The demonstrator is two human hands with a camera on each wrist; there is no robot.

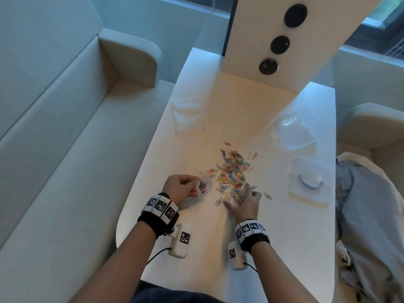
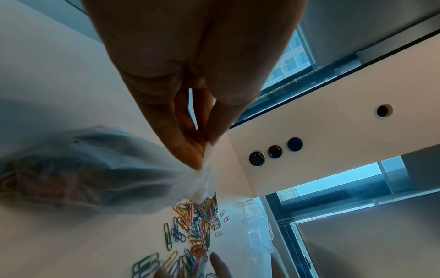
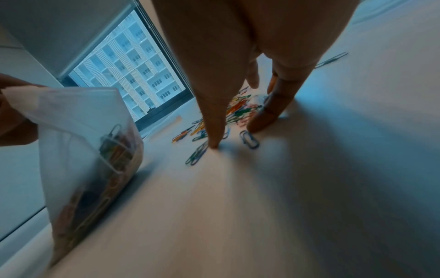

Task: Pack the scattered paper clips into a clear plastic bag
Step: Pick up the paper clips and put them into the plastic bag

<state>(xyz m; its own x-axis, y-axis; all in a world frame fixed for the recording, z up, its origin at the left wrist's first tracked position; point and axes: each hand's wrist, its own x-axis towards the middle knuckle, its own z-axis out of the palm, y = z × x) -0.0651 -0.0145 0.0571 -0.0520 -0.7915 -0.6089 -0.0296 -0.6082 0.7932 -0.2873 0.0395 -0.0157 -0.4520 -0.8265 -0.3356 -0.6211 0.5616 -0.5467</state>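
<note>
A heap of coloured paper clips (image 1: 232, 171) (image 2: 197, 223) (image 3: 238, 109) lies in the middle of the white table (image 1: 218, 232). My left hand (image 1: 181, 188) (image 2: 202, 148) pinches the rim of a clear plastic bag (image 1: 202, 186) (image 2: 95, 173) (image 3: 90, 150) that holds several clips and stands near the table's left edge. My right hand (image 1: 242, 200) (image 3: 235, 135) is at the near end of the heap, fingers straight and spread, tips touching the table among the clips. It grips nothing that I can see.
Two more clear bags lie further back, one at the left (image 1: 189, 115), one at the right (image 1: 295, 131). A clear flat packet with a blue curved piece (image 1: 310, 182) lies right of the heap. A white panel with three dark round holes (image 1: 279, 44) stands at the far end. Cloth (image 1: 367, 215) is piled right of the table.
</note>
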